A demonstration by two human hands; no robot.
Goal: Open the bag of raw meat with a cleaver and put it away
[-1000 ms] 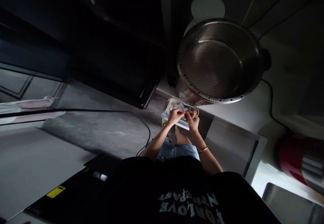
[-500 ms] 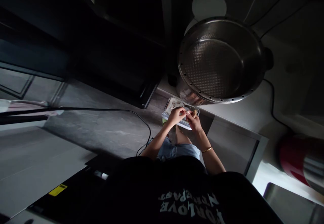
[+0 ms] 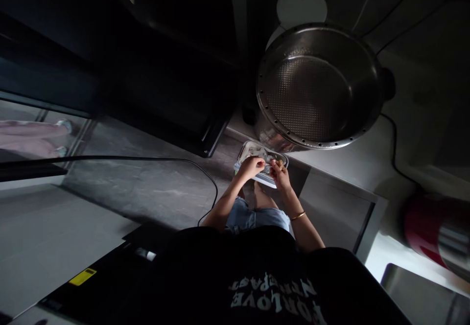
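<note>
My left hand [image 3: 251, 167] is over the left side of a small pale-rimmed bin [image 3: 269, 183]. Its fingers are curled together, and what they pinch, if anything, cannot be made out. My right hand [image 3: 281, 177], with a gold bangle [image 3: 298, 216] on the wrist, grips a small tan, knobbly piece [image 3: 280, 164] over the bin's right side. A little gap separates the two hands. Whitish, crumpled scraps [image 3: 253, 150] lie inside the bin, partly covered by my hands.
A large steel pot [image 3: 319, 90] with a holed rim stands on the counter [image 3: 352, 168] just beyond the bin. A black cable [image 3: 147, 157] crosses on the left. Another person's legs [image 3: 33, 134] show at far left. A red cylindrical object [image 3: 422, 227] stands at right.
My hands have come apart; the left has shifted slightly left, away from the right. The other person's legs at far left have moved and show more plainly.
</note>
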